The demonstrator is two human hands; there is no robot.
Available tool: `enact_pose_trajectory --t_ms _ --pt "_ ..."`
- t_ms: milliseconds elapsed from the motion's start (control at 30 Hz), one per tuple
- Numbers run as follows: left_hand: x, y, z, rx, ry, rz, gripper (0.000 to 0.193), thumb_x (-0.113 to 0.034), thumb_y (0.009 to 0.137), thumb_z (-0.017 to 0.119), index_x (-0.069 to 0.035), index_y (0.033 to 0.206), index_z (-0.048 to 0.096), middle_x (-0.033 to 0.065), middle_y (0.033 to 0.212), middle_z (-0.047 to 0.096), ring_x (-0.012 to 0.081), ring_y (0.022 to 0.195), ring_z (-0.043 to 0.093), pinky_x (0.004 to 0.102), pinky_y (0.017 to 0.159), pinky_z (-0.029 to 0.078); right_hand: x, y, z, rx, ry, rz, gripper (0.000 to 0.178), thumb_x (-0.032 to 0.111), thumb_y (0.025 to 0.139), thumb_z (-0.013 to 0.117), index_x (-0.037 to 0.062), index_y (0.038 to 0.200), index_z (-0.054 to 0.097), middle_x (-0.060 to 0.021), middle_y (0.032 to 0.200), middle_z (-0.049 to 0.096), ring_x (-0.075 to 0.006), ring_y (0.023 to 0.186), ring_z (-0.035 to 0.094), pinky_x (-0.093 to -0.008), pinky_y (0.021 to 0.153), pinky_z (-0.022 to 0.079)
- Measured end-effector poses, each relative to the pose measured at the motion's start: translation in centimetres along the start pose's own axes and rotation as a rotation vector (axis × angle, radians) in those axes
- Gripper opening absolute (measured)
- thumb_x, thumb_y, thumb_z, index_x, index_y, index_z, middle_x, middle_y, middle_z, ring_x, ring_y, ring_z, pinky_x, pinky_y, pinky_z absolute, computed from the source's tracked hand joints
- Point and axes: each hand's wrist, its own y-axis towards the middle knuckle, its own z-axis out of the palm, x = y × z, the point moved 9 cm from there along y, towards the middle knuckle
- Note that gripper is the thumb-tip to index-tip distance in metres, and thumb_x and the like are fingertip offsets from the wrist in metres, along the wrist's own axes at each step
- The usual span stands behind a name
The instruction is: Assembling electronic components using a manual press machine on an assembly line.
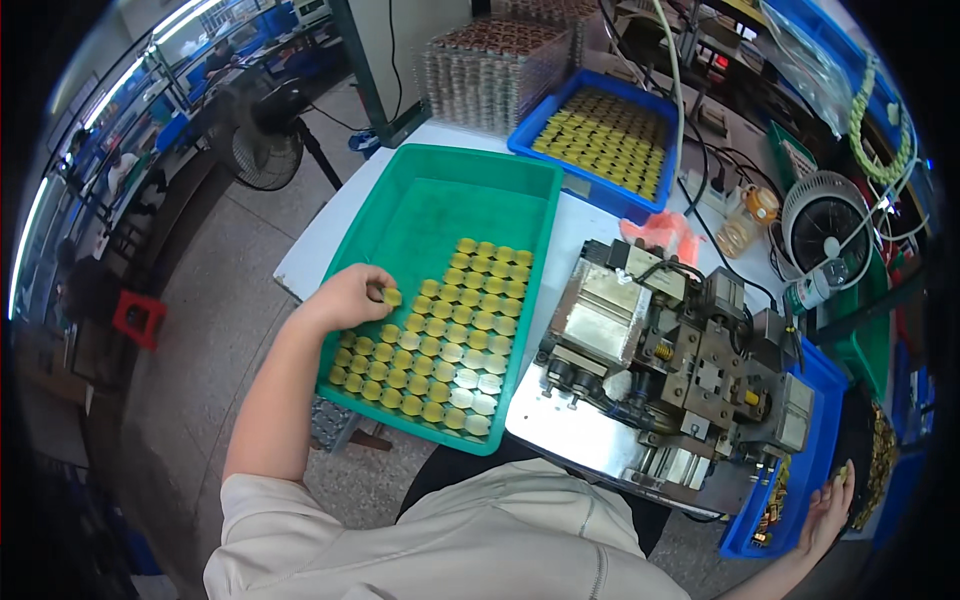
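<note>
My left hand [352, 297] is closed in a pinch on a small round yellow part [392, 298], above the left side of a green tray [400, 190]. Neat rows of the same yellow parts [437, 370] fill the tray's near and right portion. Out at the far right, my right hand [826, 515] is raised over the edge of a blue tray [815, 430], fingers pinched on a small yellowish piece [843, 473] whose details are too small to make out. Loose yellow and dark parts [776, 500] lie in that blue tray.
A metal machine fixture [690, 370] with cables stands between the trays. Behind are a blue tray of yellow parts [600, 175], stacked clear trays [490, 75], a bottle [745, 225] and a small fan [828, 225]. A floor fan [265, 150] stands left of the table.
</note>
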Motion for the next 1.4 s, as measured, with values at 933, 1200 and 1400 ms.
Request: enact_pose_trajectory --t_ms 933,1200,1400 --pt "-1.6 -0.3 2.0 0.203 0.008 0.171 0.039 -0.018 0.084 0.070 -0.004 0.120 0.070 0.0084 0.106 0.072 0.0224 0.086 0.067 0.0331 0.081 0.055 3.4 -5.0 23.1 0.380 0.299 0.193 0.050 0.023 0.106 0.051 0.0026 0.150 0.039 -0.0116 0.097 0.063 -0.0084 0.064 0.054 -0.0164 0.043 0.037" --pt "-9.3 -5.8 0.9 -0.293 -0.382 0.462 0.026 -0.002 0.090 0.061 0.000 0.116 0.066 0.0086 0.109 0.061 0.0169 0.087 0.056 0.0278 0.079 0.048 2.7 -5.1 30.9 0.495 -0.335 -0.072 0.032 0.001 0.089 0.069 0.0006 0.121 0.064 -0.0060 0.086 0.066 -0.0095 0.069 0.057 -0.0177 0.057 0.043" --pt "-12.8 -8.4 4.0 -0.325 -0.638 0.485 0.024 0.002 0.091 0.060 0.000 0.114 0.066 0.0053 0.108 0.060 0.0096 0.082 0.051 0.0204 0.070 0.042 3.3 -4.8 33.4 0.569 -0.632 -0.296 0.030 -0.004 0.083 0.073 -0.0007 0.113 0.070 -0.0056 0.099 0.064 -0.0117 0.078 0.057 -0.0213 0.067 0.046"
